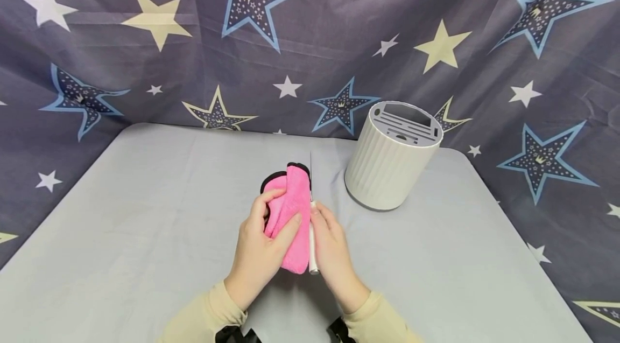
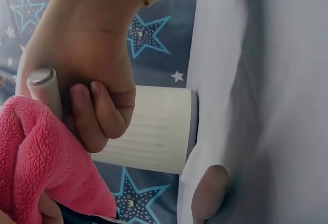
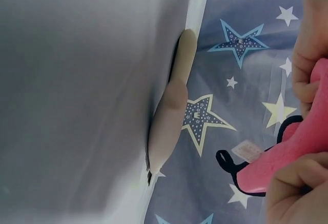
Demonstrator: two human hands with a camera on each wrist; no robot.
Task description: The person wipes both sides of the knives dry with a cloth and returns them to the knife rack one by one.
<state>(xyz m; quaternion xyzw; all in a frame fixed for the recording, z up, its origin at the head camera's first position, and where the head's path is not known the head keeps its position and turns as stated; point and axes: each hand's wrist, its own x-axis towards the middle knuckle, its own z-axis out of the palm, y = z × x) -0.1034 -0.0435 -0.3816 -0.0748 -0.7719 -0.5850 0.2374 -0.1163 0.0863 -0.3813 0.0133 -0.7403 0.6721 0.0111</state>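
Observation:
My left hand [image 1: 261, 240] grips a folded pink cloth [image 1: 295, 224] with black edging, its thumb lying across the front. Against the cloth's right side stands a knife [image 1: 312, 249] with a white handle, its thin blade pointing away and seen nearly edge-on. My right hand [image 1: 331, 251] holds that handle, partly hiding it. In the left wrist view, the handle's metal-capped end [image 2: 43, 78] pokes out beside the right hand's curled fingers. The right wrist view shows a pale tag [image 3: 247, 150] and a black loop on the cloth; the knife is hidden there.
A cream ribbed knife block [image 1: 392, 160] with a slotted grey top stands at the back right of the grey-covered table [image 1: 121, 224]. Behind the table hangs a dark curtain [image 1: 315, 36] patterned with stars.

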